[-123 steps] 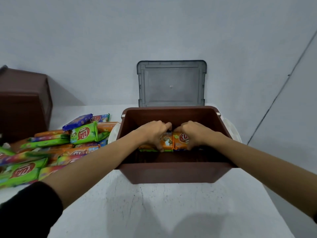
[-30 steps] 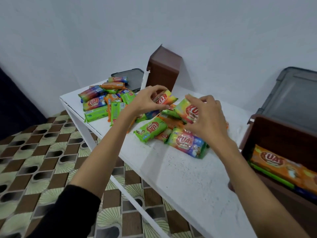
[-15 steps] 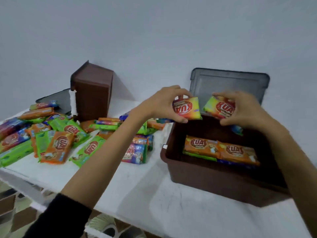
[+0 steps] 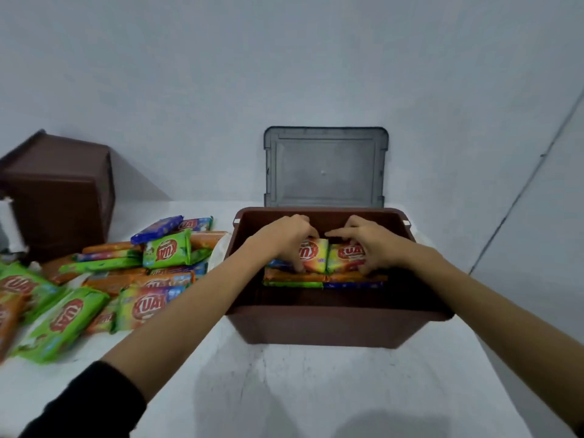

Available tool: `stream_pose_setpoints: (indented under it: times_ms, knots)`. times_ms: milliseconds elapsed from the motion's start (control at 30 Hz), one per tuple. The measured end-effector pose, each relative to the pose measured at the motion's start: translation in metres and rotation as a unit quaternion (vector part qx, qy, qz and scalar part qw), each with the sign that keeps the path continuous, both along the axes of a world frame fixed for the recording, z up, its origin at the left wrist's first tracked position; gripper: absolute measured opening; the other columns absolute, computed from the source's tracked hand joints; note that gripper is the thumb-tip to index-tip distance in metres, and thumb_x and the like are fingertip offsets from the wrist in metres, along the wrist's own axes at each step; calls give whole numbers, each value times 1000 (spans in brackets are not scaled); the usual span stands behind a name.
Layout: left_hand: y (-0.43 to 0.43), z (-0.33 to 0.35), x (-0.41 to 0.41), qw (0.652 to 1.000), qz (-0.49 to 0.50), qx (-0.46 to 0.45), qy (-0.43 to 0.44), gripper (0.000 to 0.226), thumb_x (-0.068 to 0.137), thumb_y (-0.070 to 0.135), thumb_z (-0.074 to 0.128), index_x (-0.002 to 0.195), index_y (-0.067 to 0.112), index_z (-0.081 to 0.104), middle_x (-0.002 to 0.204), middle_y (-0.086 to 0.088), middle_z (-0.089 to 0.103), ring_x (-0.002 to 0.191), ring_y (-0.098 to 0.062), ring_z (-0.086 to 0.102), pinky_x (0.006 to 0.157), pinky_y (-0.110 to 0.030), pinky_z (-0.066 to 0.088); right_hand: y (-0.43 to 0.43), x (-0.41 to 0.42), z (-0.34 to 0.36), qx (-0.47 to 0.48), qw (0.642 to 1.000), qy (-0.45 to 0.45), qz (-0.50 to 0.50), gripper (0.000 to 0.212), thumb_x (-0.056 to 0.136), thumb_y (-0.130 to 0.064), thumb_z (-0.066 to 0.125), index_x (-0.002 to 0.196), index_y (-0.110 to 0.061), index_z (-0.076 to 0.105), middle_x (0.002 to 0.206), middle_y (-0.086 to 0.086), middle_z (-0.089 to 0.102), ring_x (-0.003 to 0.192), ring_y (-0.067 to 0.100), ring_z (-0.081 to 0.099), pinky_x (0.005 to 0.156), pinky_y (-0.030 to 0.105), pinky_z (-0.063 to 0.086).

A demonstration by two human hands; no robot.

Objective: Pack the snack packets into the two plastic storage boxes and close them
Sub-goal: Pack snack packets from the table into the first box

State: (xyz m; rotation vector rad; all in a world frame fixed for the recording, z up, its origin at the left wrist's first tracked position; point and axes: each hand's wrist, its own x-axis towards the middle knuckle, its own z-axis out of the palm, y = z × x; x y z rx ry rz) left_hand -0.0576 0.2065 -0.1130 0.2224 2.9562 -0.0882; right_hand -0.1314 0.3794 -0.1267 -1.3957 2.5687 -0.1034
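While the left hand (image 4: 286, 240) pinches the left Kuat packet (image 4: 313, 255) and the right hand (image 4: 369, 245) the right Kuat packet (image 4: 346, 258) inside the brown storage box (image 4: 316, 327), both want pressing flat, edges touching, onto the layer beneath the fingers. Behind the hands leans the grey lid (image 4: 324, 167); left of them lie loose packets (image 4: 110, 286) and the second box (image 4: 60, 197), obstructing nothing.

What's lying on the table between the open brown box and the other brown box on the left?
A loose heap of snack packets, green, orange and blue, lies between the open box and the other box, as the head view shows.
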Motion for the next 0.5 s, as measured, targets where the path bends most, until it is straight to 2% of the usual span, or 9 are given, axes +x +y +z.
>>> stream_pose_setpoints:
  times_ms: [133, 233, 367, 500]
  knots:
    - [1, -7, 1, 998, -10, -64, 12, 72, 67, 50, 75, 127, 16, 53, 117, -3, 58, 106, -19, 54, 75, -29, 43, -2, 1, -3, 21, 999, 43, 4, 86, 71, -21, 76, 143, -28, 30, 126, 3, 41, 116, 20, 44, 94, 28, 41]
    - [1, -10, 2, 992, -30, -110, 50, 70, 68, 55, 71, 125, 17, 54, 117, -2, 58, 108, -20, 53, 73, -31, 45, -2, 3, -4, 28, 997, 70, -7, 82, 72, -29, 76, 142, -25, 33, 128, 3, 47, 117, 20, 48, 92, 29, 42]
    - [7, -15, 5, 993, -46, -98, 56, 79, 69, 51, 73, 133, 16, 42, 127, -3, 47, 114, -22, 51, 77, -34, 47, -4, 6, -6, 40, 995, 87, -10, 70, 76, -34, 72, 137, -22, 42, 127, 3, 49, 116, 20, 49, 92, 29, 41]
    - [6, -17, 3, 997, -19, -64, 44, 73, 68, 42, 76, 127, 12, 46, 124, -7, 48, 113, -23, 49, 80, -35, 47, -5, 7, -6, 47, 995, 84, -19, 68, 78, -29, 71, 138, -20, 41, 128, 4, 48, 117, 20, 48, 94, 29, 41]
